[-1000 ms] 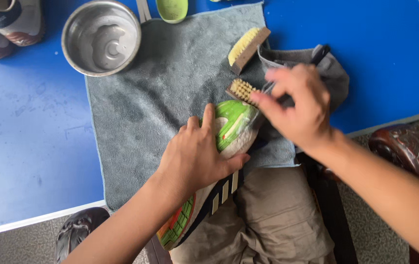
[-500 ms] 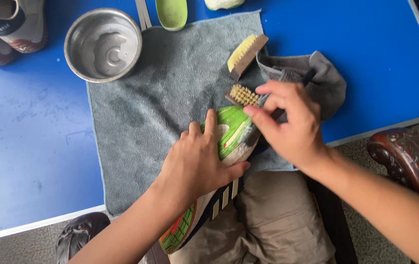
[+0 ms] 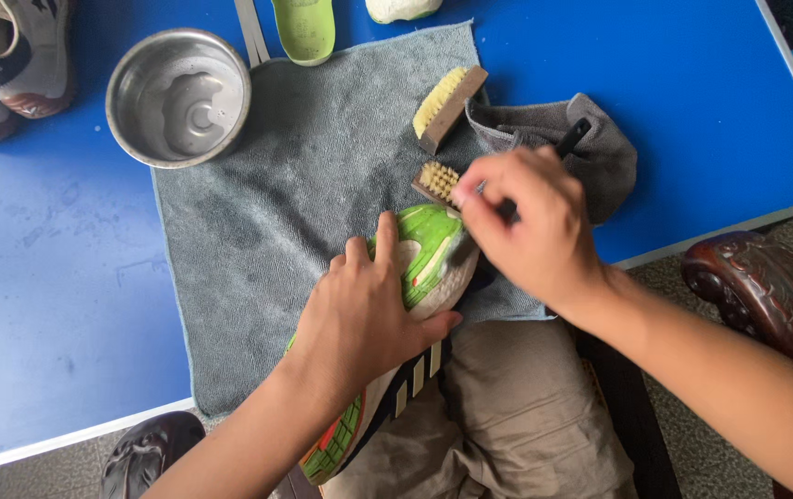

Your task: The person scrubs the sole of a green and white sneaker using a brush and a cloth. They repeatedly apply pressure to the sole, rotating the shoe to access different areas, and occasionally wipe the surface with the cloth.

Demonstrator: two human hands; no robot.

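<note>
Clamped left hand (image 3: 364,319) pins shoe (image 3: 420,268) sole-up at towel's (image 3: 267,212) 5 o'clock edge, heel over lap. Right hand (image 3: 530,226) grips small brush (image 3: 440,180) at shoe's 12 o'clock. Best: short strokes, bristles flat, shoe held firm. Bowl (image 3: 179,97) at 10 o'clock.

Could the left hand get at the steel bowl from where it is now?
Probably not right away. The left hand is pressed on the shoe, holding it down. The bowl sits open on the blue table with only bare towel between, so the path looks free once the shoe is released.
</note>
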